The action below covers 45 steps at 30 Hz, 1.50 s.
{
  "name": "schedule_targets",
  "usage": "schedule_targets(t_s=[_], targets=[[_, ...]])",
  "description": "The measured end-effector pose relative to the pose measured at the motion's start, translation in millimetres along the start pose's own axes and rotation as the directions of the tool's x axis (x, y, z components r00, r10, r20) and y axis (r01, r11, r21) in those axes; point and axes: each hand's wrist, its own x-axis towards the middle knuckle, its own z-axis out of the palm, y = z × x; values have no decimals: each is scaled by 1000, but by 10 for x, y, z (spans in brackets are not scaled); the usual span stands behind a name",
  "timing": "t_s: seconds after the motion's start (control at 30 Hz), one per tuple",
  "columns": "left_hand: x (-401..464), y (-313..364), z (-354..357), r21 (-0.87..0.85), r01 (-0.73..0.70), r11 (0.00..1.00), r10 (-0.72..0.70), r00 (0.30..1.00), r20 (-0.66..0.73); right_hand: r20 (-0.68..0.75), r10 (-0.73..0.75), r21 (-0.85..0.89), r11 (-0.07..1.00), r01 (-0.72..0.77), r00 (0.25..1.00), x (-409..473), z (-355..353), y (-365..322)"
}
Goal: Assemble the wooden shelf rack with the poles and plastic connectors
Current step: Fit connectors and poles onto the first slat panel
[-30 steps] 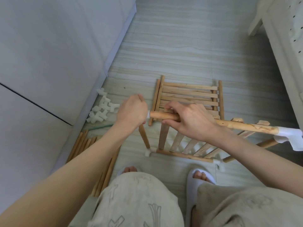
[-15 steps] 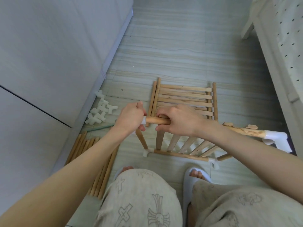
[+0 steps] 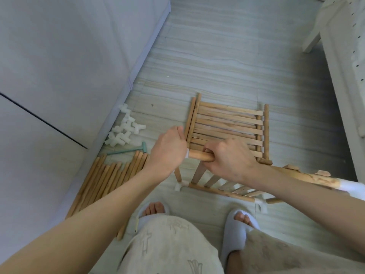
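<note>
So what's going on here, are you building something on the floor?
A person is putting together a wooden rack. The right hand grips a pole on the half-built frame, while the left hand holds a white connector at the pole's end. Spare poles and spare connectors lie by the wall.

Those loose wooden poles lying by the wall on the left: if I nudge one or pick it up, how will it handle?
The loose poles look round and smooth, so a nudged one would probably roll on the hard floor. They look like slim solid wood: likely stiff and fairly light. They lie packed side by side, so lifting one may disturb its neighbours.
</note>
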Motion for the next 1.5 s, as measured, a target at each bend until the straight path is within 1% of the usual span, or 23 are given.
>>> schedule_targets(t_s=[0.2,0.33,0.43,0.5,0.6,0.67,0.73,0.8,0.83,0.9,0.93,1.0,1.07,1.13,1.2,1.23,1.3,1.33,1.4,1.47,1.5], targets=[[-37,9,-14,59,-85,995,85,996,7,-52,-15,-34,999,13,999,-14,19,11],[-83,7,-22,73,-117,990,117,993,2,-21,-13,-58,998,12,1000,-28,15,12],[-88,8,-10,119,-151,981,152,988,-1,-2,-14,-57,998,14,1000,-47,3,20],[-83,25,-16,132,-162,978,161,987,18,4,-8,-52,999,9,1000,-42,-4,25],[-56,56,-37,99,-144,985,137,988,68,12,-19,-37,999,20,1000,1,-18,56],[-63,52,-32,30,-100,995,96,989,111,16,-27,-31,999,28,999,2,-38,77],[-67,47,-24,-132,-37,991,57,987,153,7,-38,-32,999,38,999,2,-46,101],[-69,29,-39,-270,1,963,55,979,197,14,-25,-10,1000,26,1000,-14,-64,101],[-58,23,-50,-308,3,952,69,972,224,18,-5,18,1000,5,1000,-17,-79,104],[-53,9,-79,-323,-8,947,102,955,278,68,34,106,993,-41,997,-21,-128,119],[-59,5,-99,-321,-21,947,117,952,283,113,39,165,985,-57,993,-22,-169,130],[-75,23,-155,-356,-56,933,151,957,246,198,12,283,957,-69,980,-31,-275,141],[-90,84,-252,-412,-96,906,194,960,202,222,-23,378,924,-65,975,-39,-398,136],[-104,175,-382,-485,-115,867,233,954,189,178,-23,417,907,-55,984,-49,-518,117],[-124,284,-512,-557,-141,819,270,950,156,87,17,430,901,-53,996,-65,-648,97],[-132,351,-574,-592,-170,788,286,952,108,27,47,442,896,-54,999,-75,-724,90],[-139,509,-697,-631,-276,725,334,942,-27,-107,106,476,879,-42,989,-89,-903,61],[-148,605,-764,-626,-351,696,380,920,-94,-178,130,491,871,-26,975,-93,-1001,38],[-174,824,-917,-557,-522,646,502,840,-205,-300,185,533,846,4,936,-93,-1206,-8],[-205,1064,-1083,-458,-653,604,616,746,-252,-384,242,569,822,21,891,-81,-1416,-43],[-224,1183,-1161,-426,-689,587,652,714,-257,-419,261,571,820,29,869,-77,-1523,-59]])
